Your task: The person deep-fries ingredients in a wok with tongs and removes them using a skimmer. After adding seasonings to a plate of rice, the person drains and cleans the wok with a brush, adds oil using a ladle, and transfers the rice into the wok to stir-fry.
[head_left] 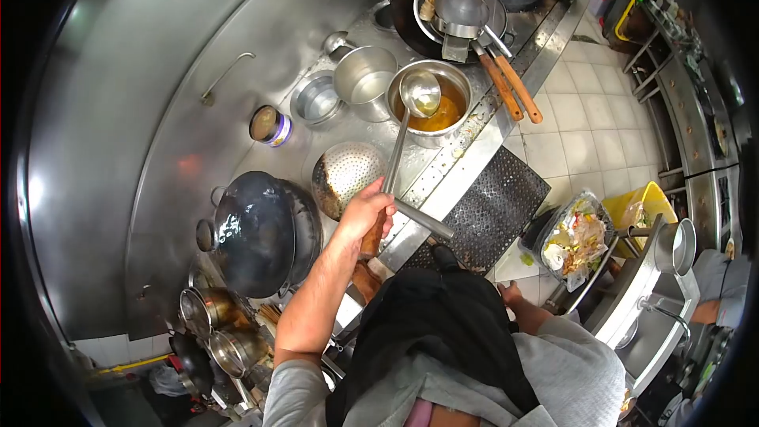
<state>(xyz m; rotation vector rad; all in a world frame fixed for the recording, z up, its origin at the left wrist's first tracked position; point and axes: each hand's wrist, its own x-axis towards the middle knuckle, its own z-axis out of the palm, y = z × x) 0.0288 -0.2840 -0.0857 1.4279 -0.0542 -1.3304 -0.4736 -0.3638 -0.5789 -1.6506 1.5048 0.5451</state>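
Note:
My left hand (367, 212) is closed around a ladle (420, 93), whose brown wooden handle end shows below my fist. The ladle's bowl is over a steel pot (393, 103) of amber, oily liquid, with some of that liquid in the bowl. A perforated skimmer (353, 176) with a dark, scorched side lies on the counter left of the ladle; its metal handle runs past my left hand. My right hand (512, 294) hangs low beside my dark apron, mostly hidden, and its fingers do not show clearly.
Behind stand an empty steel pot (364, 79), a smaller pan (317, 98) and a purple-banded tin (270, 126). A large dark wok (257, 233) leans at left. Strainers with wooden handles (506, 83) jut over the counter edge. A food-waste bin (575, 239) and yellow bin (643, 209) stand right.

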